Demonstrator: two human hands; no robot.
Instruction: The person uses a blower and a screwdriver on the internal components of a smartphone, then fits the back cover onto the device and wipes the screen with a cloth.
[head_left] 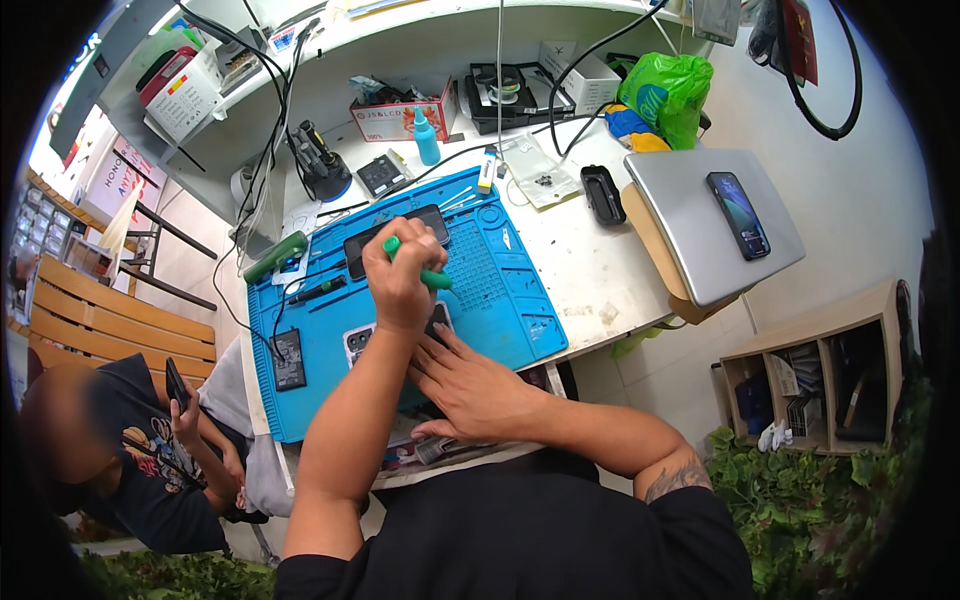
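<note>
Right hand (pixel 470 385): nearest the camera, lying flat with fingers spread on the near edge of the blue work mat (pixel 500 285), fingertips pressing on the opened phone (pixel 400 335); it clasps nothing.
Left hand (pixel 400 275): raised over the middle of the mat, fist clamped round a green-handled tool (pixel 432 278) held pointing down toward the phone.
Opened phone: on the mat between the two hands, mostly hidden under them; a pale back with camera holes shows to its left, though whether that is one piece with it is hard to tell.
Dark screen panel (pixel 370 240): lying on the mat just beyond the left hand.
Black battery-like slab (pixel 289 358): on the mat's left part, well apart from the hands.
Green-handled screwdriver (pixel 275 257): at the mat's far left corner.
Blue bottle (pixel 426 138): upright on the white bench (pixel 590 270) beyond the mat, beside a red box (pixel 400 115) of parts.
Grey laptop (pixel 690 225): closed, at the bench's right end, with a dark phone (pixel 739 214) resting on its lid.
Green bag (pixel 668 92): behind the laptop.
Other person (pixel 120 460): seated low at the left, holding a phone of their own (pixel 176 385).
</note>
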